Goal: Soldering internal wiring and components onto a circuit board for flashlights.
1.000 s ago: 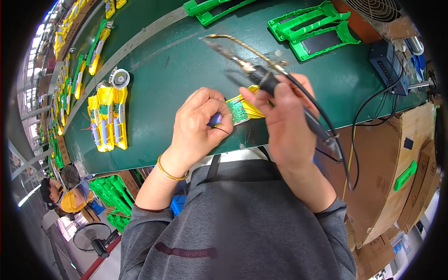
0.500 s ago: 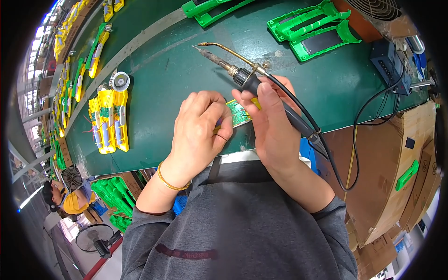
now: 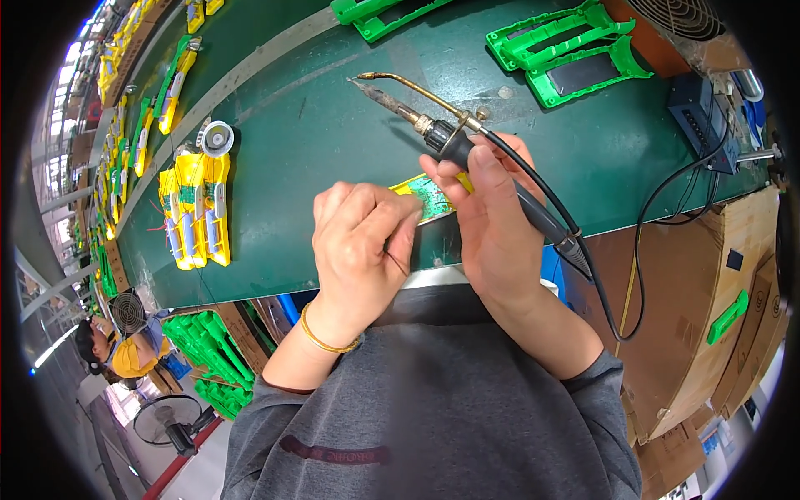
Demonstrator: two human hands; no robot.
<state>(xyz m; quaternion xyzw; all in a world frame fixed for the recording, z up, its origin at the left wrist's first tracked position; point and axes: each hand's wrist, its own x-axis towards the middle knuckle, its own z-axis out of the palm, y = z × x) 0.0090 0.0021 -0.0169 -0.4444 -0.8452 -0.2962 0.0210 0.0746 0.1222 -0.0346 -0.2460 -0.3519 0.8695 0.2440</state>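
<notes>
My right hand (image 3: 504, 225) is wrapped round the black handle of a soldering iron (image 3: 454, 148), whose tip points up and to the left. A brass feed tube (image 3: 417, 93) runs along the iron. Between my hands, a yellow housing (image 3: 404, 185) carries a green circuit board (image 3: 432, 198); my right fingertips are at its right end. My left hand (image 3: 358, 242) is closed in a pinch at the board's left end, and whatever lies between its fingers is hidden. Part of the housing sits behind both hands.
Several yellow housings with blue cells (image 3: 192, 225) lie at the left by a round lamp head (image 3: 217, 139). Green frames (image 3: 575, 75) lie at the far right, near a dark control box (image 3: 696, 117). The iron's cable (image 3: 640, 275) loops past a cardboard box (image 3: 692, 333).
My left hand has shifted slightly down and right, uncovering the housing's left end. A dark wire seen by its fingers no longer shows. My right hand still holds the soldering iron.
</notes>
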